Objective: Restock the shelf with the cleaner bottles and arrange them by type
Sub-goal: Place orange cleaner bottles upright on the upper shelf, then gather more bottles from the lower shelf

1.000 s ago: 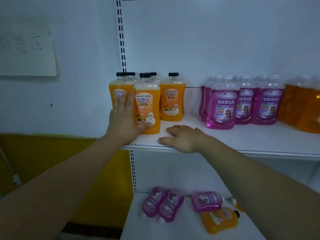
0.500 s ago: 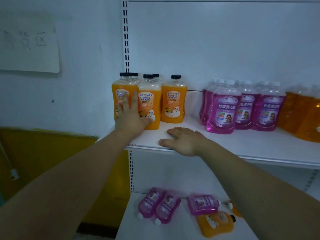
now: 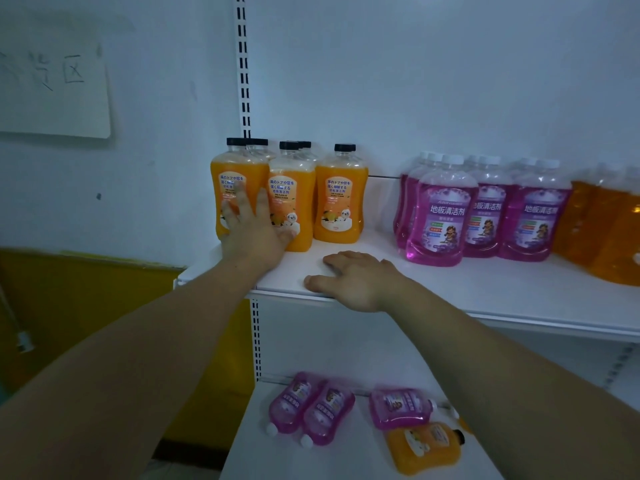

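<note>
Several orange cleaner bottles with black caps (image 3: 341, 199) stand upright at the left end of the upper white shelf (image 3: 485, 292). My left hand (image 3: 254, 233) presses flat with straight fingers against the fronts of the two leftmost orange bottles (image 3: 228, 174). Palm down, my right hand (image 3: 349, 278) rests on the shelf's front edge, holding nothing. Several purple bottles with white caps (image 3: 440, 216) stand in a group to the right. On the lower shelf lie three purple bottles (image 3: 313, 408) and one orange bottle (image 3: 424, 446) on their sides.
More amber bottles (image 3: 609, 226) stand at the far right of the upper shelf. A slotted upright (image 3: 244, 64) runs up the back wall. A paper sign (image 3: 52, 88) hangs on the left wall above a yellow panel (image 3: 86, 306).
The view has tilted slightly upward. My left hand has slid a little left across the orange bottle fronts, and those bottles sit further back. My right hand stays on the shelf edge.
</note>
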